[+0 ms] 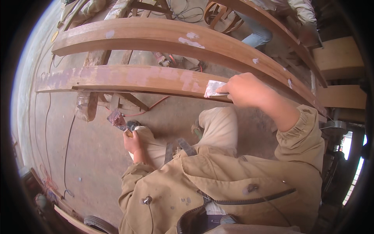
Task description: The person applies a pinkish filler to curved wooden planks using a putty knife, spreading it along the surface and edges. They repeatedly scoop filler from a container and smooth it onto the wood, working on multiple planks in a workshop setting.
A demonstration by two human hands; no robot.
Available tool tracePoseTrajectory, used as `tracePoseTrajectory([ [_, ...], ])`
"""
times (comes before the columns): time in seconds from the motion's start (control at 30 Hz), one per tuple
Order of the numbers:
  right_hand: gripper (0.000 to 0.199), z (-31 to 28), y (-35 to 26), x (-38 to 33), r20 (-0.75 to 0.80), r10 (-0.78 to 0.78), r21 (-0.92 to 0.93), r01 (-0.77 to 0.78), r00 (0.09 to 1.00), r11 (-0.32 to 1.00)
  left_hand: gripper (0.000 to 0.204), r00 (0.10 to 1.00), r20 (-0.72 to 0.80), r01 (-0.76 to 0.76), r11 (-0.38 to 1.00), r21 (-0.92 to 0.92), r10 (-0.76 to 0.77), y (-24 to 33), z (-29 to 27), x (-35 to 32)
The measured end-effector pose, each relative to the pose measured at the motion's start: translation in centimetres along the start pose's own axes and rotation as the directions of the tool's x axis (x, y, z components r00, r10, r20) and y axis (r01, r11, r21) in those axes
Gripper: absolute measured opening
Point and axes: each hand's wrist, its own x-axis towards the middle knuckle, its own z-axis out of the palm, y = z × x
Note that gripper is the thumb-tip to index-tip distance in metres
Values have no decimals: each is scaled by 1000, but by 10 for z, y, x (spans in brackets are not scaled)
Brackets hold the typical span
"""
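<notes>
Tan jacket [233, 175] spreads nearest the camera. Beyond it, the right hand [245, 90] clasps a flat scraper [214, 88], its blade left of the grip, against the front wooden beam [136, 77]; the left hand [133, 143] is closed around a paste-loaded knife [118, 119], blade jutting forward above the floor [93, 156].

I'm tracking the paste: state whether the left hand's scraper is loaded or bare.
Loaded: reddish-pink paste coats part of the scraper held in the left hand.
</notes>
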Motion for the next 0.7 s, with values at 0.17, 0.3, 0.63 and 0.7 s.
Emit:
tracePoseTrajectory([
  [0.17,33,9,2,12,-196,72,151,-42,978,988,37,1000,25,-18,1000,-3,18,3,2,0],
  [0.3,34,31,12,3,-125,151,188,-126,981,974,40,999,24,-33,999,-29,34,-3,1,1],
  [0.63,36,6,-4,14,-111,88,155,-70,990,985,42,996,85,20,999,-28,-17,10,-7,-1],
  [0.7,35,10,0,9,-61,93,146,-84,994,986,42,999,33,-6,997,-81,9,4,-2,0],
])
